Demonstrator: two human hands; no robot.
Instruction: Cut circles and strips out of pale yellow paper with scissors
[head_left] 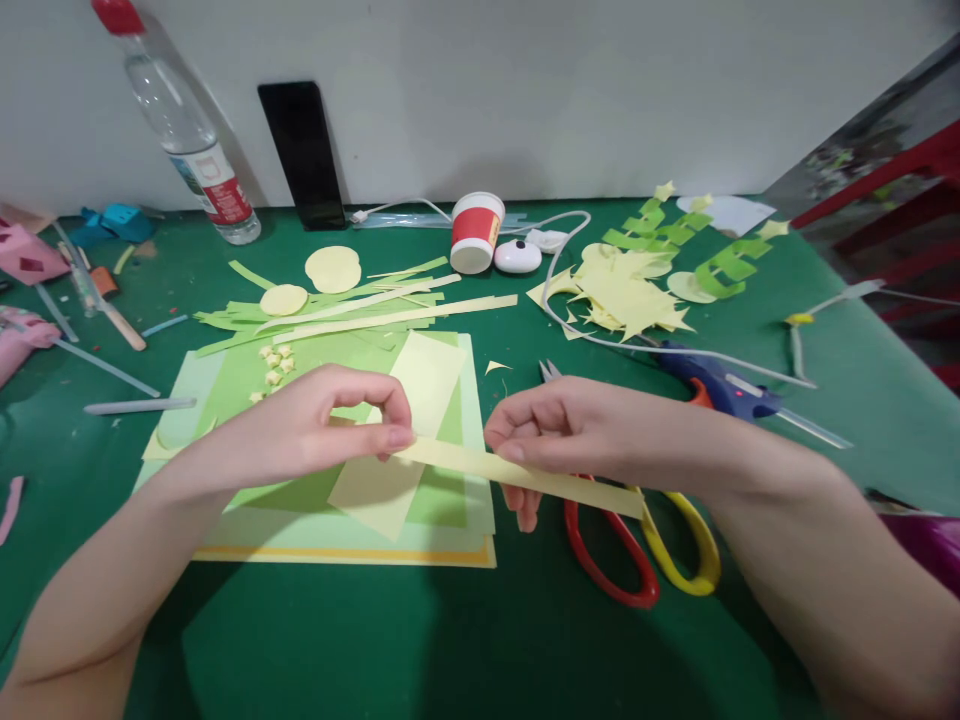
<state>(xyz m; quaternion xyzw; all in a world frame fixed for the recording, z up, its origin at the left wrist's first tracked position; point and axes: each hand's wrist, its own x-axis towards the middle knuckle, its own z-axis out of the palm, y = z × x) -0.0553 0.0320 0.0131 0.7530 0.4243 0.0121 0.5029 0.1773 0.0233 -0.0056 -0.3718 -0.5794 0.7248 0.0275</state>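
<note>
A pale yellow paper strip (457, 459) stretches between my two hands above the table. My left hand (337, 415) pinches its left end between thumb and forefinger. Further along, the thumb and fingers of my right hand (555, 425) close on the strip, and its free end sticks out to the right. Below my left hand lie stacked green and cream sheets (465, 550) with a pale yellow paper rectangle (435, 375) on top. Several small folded paper stars (277, 362) rest on the sheets. Scissors (607, 560) with red and yellow handles lie under my right wrist, partly hidden.
Green and yellow strips (397, 315) lie behind the sheets. Beyond my right forearm are a blue glue gun (712, 385), its white cord and yellow star cut-outs (622, 285). A paper cup (477, 235), a black phone (304, 155) and a bottle (191, 150) stand along the wall.
</note>
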